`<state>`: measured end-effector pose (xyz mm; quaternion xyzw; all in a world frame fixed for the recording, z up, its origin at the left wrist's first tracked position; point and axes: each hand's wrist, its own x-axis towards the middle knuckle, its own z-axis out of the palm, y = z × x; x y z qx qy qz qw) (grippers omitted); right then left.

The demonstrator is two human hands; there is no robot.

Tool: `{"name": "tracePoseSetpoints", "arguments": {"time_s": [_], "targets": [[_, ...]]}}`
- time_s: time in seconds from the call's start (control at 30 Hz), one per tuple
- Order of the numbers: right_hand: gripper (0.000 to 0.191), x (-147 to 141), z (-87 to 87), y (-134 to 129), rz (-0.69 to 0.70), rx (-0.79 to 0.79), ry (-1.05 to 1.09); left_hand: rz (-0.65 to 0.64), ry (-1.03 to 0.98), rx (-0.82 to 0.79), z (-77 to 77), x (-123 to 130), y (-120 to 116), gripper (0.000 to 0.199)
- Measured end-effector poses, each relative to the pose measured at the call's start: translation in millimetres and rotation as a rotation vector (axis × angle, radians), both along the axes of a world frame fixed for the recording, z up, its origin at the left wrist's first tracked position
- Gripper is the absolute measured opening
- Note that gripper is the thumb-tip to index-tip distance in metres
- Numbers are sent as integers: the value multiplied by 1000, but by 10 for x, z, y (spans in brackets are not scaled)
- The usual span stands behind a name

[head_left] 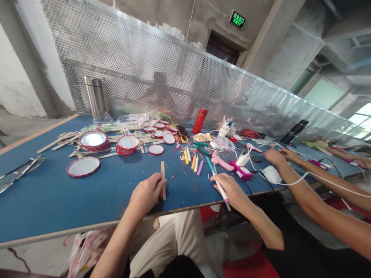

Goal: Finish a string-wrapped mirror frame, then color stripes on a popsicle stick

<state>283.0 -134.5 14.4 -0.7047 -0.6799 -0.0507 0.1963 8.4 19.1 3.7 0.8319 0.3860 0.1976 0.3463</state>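
Observation:
My left hand [147,193] is closed on a flat wooden craft stick [163,173], gripped near its lower part so that it points away from me over the blue table. A slim white pen-like tool with a pink band [221,190] lies in my right hand [232,189], fingers closed around it; its exact kind I cannot make out. Just beyond that hand are a teal pen-shaped piece [209,165], a pink hot-glue gun [222,162] and a purple crayon-like stick [200,167].
Red-rimmed round pieces [83,166] and loose wooden sticks cover the table [43,204] at the left. A steel flask [95,98] and a red bottle [199,121] stand behind. At the right, a co-worker's arm [298,193] reaches in, near a white cable [295,179].

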Motion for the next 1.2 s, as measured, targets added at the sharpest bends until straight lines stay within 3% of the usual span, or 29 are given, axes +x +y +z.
{"name": "tracePoseSetpoints", "arguments": {"time_s": [0.13,0.23,0.37,0.5,0.7,0.83,0.97,1.2], "targets": [[17,135,18,-100,-28,-18,132,6,-2,7,-8,4,3,25],[18,20,88,-94,-71,58,308,4,-5,3,-12,11,6,26],[25,-399,223,22,-174,408,585,-8,-16,-28,10,10,1,26],[28,-952,293,233,-41,620,844,-5,-44,-62,23,6,-6,26],[24,-1553,127,668,156,666,1158,-33,-156,-118,-29,1,6,25],[19,-1635,1,920,50,701,1302,-43,-167,-137,-16,-10,8,26],[17,-1602,11,1054,10,747,1345,-12,-105,-84,15,-9,-15,27],[12,-1641,16,1010,50,695,1084,-4,-40,-42,36,-9,-43,24]]}}
